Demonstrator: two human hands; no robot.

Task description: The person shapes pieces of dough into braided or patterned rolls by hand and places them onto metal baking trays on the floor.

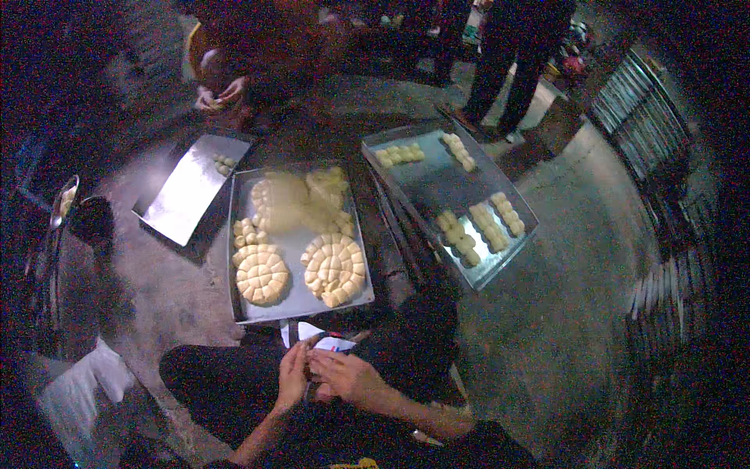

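Over my lap, just short of the middle tray, my left hand (pixel 292 377) and my right hand (pixel 344 377) are pressed together. Their fingers are closed and meet, and whatever lies between them is hidden. A white item with dark, red and blue marks (pixel 332 342) shows right beyond my fingertips. The metal tray (pixel 295 303) in front of me bears a round of pale dough pieces (pixel 262 275) at near left and a larger round (pixel 334 270) at near right. Loose dough balls (pixel 248 233) sit along its left side. A yellowish blur covers part of its far half.
At right stands a tray (pixel 437 184) with several rows of dough balls; at left, a shallow tray (pixel 183 191) with a few small balls. Across from me are another person's hands (pixel 221 95). Dark-trousered legs (pixel 500 78) stand far right, near stacked slatted things (pixel 644 109).
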